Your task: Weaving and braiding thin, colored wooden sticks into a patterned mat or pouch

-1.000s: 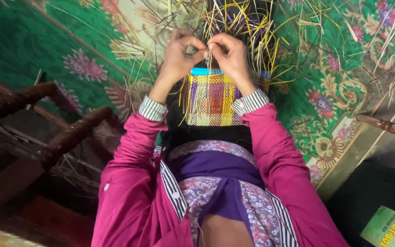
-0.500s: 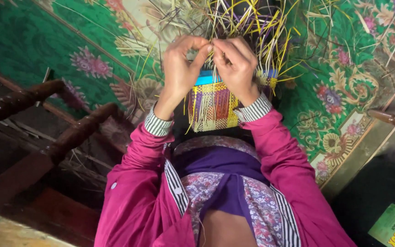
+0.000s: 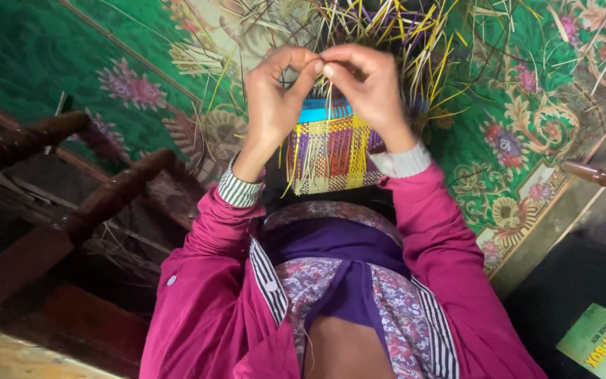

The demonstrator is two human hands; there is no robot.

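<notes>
Near the upper middle of the frame, the left hand and the right hand are meeting above a partly woven mat piece in yellow, purple and red checks with a blue band at its top. The fingers of both hands are pinching together on thin strands rising from the weave; thumb and forefinger tips are nearly touching each other. Loose yellow and purple straw strips are fanning out behind the hands. Everything is lying over a green floral carpet. A dark turned wooden chair frame is standing at the left.
</notes>
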